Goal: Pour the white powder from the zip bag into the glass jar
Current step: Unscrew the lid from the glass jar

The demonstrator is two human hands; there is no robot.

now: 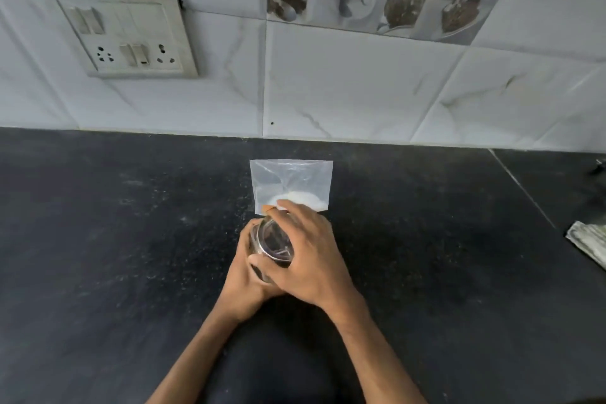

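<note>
While both hands gripped the glass jar [270, 244] above the dark countertop [131, 239], the left hand [244, 275] wrapped its body and the right hand [308, 256] closed over its top, fingers [288, 207] curled narrow. The zip bag [290, 179] lay flat just beyond the fingertips, white powder [298, 197] pooled at its near end.
</note>
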